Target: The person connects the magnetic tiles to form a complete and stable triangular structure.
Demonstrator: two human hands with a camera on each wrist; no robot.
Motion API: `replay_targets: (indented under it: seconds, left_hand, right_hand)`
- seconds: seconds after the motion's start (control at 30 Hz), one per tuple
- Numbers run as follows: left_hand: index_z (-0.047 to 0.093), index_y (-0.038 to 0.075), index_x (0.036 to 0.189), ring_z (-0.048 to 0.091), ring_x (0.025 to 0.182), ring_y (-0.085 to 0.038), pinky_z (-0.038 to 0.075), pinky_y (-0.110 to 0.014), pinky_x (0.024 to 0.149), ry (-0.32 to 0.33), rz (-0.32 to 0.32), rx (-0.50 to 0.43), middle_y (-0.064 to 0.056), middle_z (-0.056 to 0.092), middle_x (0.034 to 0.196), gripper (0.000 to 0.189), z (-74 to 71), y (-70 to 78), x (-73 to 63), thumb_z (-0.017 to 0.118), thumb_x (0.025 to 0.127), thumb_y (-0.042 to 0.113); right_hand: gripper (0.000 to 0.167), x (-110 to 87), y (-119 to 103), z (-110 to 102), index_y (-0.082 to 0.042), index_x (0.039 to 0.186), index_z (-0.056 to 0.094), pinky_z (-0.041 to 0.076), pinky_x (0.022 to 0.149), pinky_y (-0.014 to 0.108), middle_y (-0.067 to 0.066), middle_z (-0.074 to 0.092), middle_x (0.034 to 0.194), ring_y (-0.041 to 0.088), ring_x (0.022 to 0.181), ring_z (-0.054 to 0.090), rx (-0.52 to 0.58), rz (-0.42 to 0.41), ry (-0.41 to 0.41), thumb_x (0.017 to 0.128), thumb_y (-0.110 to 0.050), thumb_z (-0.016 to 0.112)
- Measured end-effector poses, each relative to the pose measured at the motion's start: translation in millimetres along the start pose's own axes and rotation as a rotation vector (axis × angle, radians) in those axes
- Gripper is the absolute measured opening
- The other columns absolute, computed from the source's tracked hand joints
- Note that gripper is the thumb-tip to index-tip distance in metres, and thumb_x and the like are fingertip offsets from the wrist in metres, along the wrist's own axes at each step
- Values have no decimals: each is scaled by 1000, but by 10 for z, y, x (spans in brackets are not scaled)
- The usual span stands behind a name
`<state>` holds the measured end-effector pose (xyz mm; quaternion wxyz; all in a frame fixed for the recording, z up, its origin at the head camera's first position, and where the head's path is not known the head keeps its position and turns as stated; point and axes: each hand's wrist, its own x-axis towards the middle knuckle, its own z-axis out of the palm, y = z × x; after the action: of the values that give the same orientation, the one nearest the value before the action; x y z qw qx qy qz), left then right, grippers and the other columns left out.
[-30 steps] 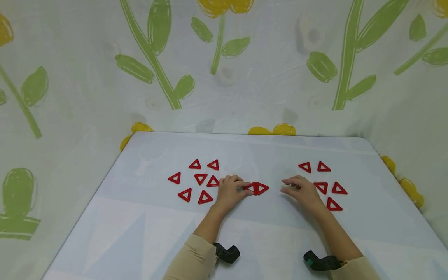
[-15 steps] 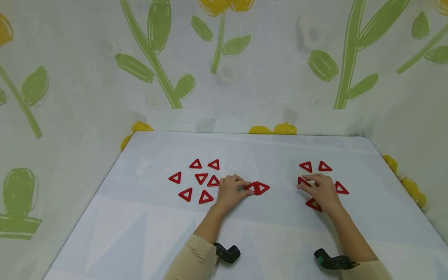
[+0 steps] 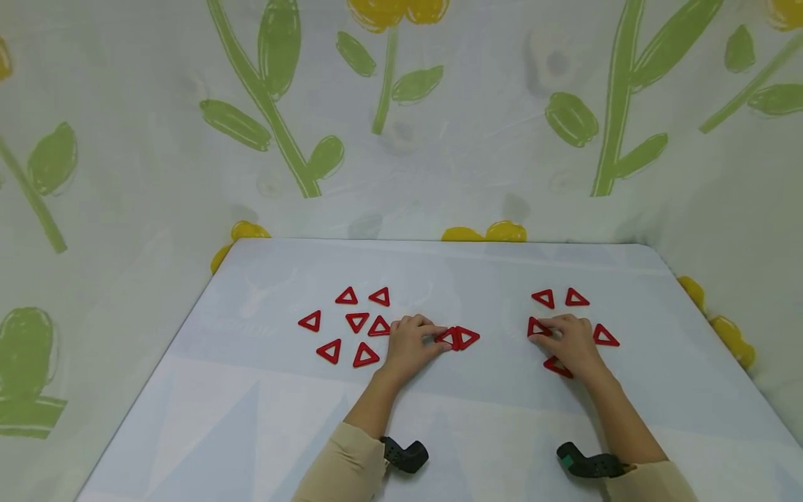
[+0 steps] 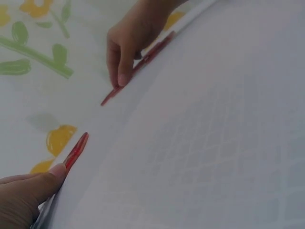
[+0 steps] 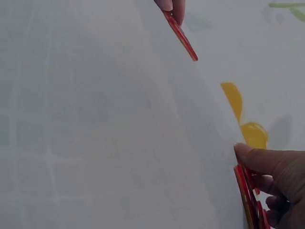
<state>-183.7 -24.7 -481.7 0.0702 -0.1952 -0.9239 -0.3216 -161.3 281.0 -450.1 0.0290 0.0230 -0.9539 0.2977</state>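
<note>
In the head view my left hand (image 3: 410, 346) pinches a red triangular frame tile (image 3: 454, 338) flat at mid-table. A second red triangle (image 3: 470, 332) lies edge to edge against it, pointing right. Over on the right, thumb and fingers of my right hand (image 3: 574, 345) pinch another red triangle (image 3: 530, 326), apart from that pair. A further triangle (image 3: 557, 367) lies partly under this hand. The left wrist view shows the left thumb (image 4: 57, 171) on the tile's edge. In the right wrist view, red tiles (image 5: 245, 195) sit below the right thumb (image 5: 245, 151).
Several loose red triangles, such as one (image 3: 357, 322), lie left of my left hand. On the right, two (image 3: 543, 298) (image 3: 576, 298) lie behind my right hand and one (image 3: 606, 335) beside it. The white table (image 3: 207, 418) ends at a flowered cloth wall (image 3: 477, 174).
My right hand moved right to the loose triangles, took hold of one and drew it left. The triangle under that hand also shifted left. The left hand stayed on its tile.
</note>
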Motion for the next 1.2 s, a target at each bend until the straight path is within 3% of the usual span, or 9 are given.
replay_targets:
  seconds: [0.3,0.6,0.8,1.2]
  left_hand:
    - [73,24,109,52,94,-16,34,-39,84,2,-3,11,4,60,96,30,-26,-13,-8,74,80,34]
    - [72,25,112,51,94,-15,34,-37,83,-16,21,22,3,59,97,32,-28,-3,-12,72,82,34]
    - [72,26,112,51,95,-15,35,-37,86,-22,25,6,4,59,95,31,-23,8,-9,72,82,34]
    - [73,22,109,52,95,-16,36,-39,87,-8,44,2,4,60,95,30,-39,27,-15,73,82,34]
  right_hand:
    - [35,-14,-76,81,3,109,68,40,76,40,22,61,109,37,103,42,51,-8,-1,82,-20,73]
    - [31,-18,-177,130,3,100,71,41,76,41,19,64,101,35,97,49,32,-41,16,78,-19,77]
    - [34,-14,-218,144,1,104,70,46,77,39,18,63,105,32,99,52,67,-14,-22,80,-22,75]
    - [31,-35,-306,273,0,103,71,49,76,34,12,62,99,27,93,55,97,-50,-36,80,-19,76]
